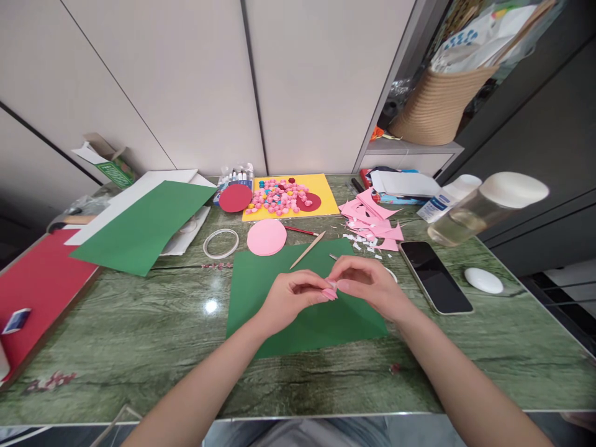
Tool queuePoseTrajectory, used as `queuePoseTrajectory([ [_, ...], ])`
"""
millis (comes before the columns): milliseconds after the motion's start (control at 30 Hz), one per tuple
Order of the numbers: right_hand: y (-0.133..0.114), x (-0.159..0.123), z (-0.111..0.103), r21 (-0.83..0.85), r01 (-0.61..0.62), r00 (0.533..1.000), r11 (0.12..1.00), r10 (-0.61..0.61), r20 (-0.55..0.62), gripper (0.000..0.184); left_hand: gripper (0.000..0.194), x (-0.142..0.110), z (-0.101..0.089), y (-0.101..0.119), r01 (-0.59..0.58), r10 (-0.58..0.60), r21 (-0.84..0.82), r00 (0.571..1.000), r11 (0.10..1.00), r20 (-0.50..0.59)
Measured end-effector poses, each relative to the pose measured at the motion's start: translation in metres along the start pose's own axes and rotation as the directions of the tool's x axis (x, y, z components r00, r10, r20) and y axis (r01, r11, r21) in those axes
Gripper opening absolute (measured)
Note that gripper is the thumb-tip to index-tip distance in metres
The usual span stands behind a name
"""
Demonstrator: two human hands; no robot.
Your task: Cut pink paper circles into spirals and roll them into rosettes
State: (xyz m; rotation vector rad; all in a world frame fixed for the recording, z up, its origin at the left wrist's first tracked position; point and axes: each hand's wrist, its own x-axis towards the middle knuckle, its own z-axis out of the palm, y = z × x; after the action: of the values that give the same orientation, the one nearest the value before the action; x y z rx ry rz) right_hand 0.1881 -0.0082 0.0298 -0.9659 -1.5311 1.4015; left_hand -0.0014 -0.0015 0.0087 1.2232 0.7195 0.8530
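- Pale panels [186,74] stand behind the green table [162,335]; where is the pink paper piece [330,294]?
- Over the front green sheet [249,292]. Left hand [286,301] pinches it, fingers nearly closed; right hand [372,284] also bends its fingertips to it, grip I cannot tell.
- And farther?
- Pink circle [267,237] crosses the sheet's back edge; phone [435,276] lies toward table's right edge.

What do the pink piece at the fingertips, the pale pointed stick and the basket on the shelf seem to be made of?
Pink piece: probably matte paper, judging by its thin edges.
Pointed stick: likely wood, dull and tan.
Basket: matte, rope-like coils, judging by its ridges; whether cotton, jute or synthetic, I can't tell.
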Motion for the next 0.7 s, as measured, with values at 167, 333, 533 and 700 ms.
queuePoseTrajectory([
  [167, -0.001, 0.0003, 0.0011, -0.013, 0.027, 1.0, 1.0, -0.027, 0.013, 0.012, 0.012, 0.0018, -0.0022, -0.0022, 0.012, -0.013, -0.006, 0.999, 1.0, -0.033],
  [333, 0.0016, 0.0013, 0.0034, -0.027, 0.021, 1.0, 0.999, -0.021, 0.007, 0.01, 0.011, 0.0017, -0.0012, -0.0006, 0.03, -0.03, 0.013, 0.999, 0.999, -0.03],
  [533, 0.0021, 0.0013, 0.003, -0.001, -0.043, 0.999, 0.999, 0.043, 0.013, 0.012, 0.011, 0.0021, -0.0025, -0.0005, 0.0, 0.0, 0.015, 1.0, 1.0, -0.021],
  [700, 0.0035, 0.0009, 0.0017, -0.009, -0.098, 0.995, 0.995, 0.099, 0.025, 0.012, 0.013, -0.0001, -0.0018, 0.002, 0.005, -0.005, 0.053, 1.0, 0.999, -0.002],
])
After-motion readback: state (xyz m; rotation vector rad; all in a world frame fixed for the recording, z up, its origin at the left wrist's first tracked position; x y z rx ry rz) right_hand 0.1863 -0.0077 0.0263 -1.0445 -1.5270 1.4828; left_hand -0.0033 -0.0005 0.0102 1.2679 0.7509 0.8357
